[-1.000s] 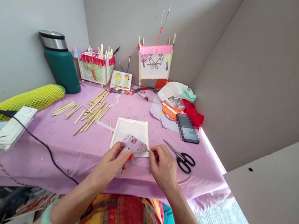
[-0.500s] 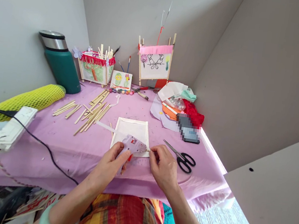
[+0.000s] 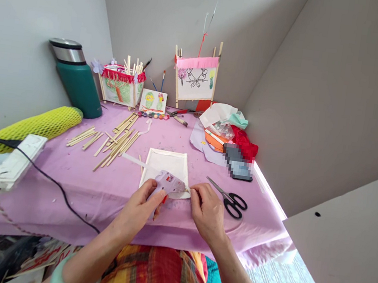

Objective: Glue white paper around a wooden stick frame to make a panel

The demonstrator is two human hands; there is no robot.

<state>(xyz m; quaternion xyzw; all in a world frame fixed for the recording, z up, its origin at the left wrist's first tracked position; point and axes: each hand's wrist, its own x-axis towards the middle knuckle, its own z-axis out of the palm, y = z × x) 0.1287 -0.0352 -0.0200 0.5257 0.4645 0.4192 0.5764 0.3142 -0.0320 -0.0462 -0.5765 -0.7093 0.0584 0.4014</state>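
My left hand [image 3: 147, 201] is wrapped round a pale purple hot glue gun [image 3: 168, 183]. A clear glue stick [image 3: 133, 159] juts from its back, and its nozzle points right. Under the gun lies a square white paper panel [image 3: 167, 159] with stick-like raised edges, its lower part partly covered. My right hand [image 3: 207, 206] pinches the lower right corner of the white paper, close by the nozzle tip. Just right of that hand, black-handled scissors [image 3: 231, 201] lie with the blades partly apart.
Bamboo sticks [image 3: 121, 146] lie left of the panel. A power strip [image 3: 17, 159] with a black cord, a yellow mesh sleeve [image 3: 32, 126] and a green bottle [image 3: 78, 81] stand further left. A paper lantern [image 3: 196, 79] hangs behind. A phone [image 3: 238, 162] and crumpled paper sit at right.
My right fingers have shifted very slightly right and up, and the paper's corner is drawn a little out from the panel. The glue gun stays almost in place.
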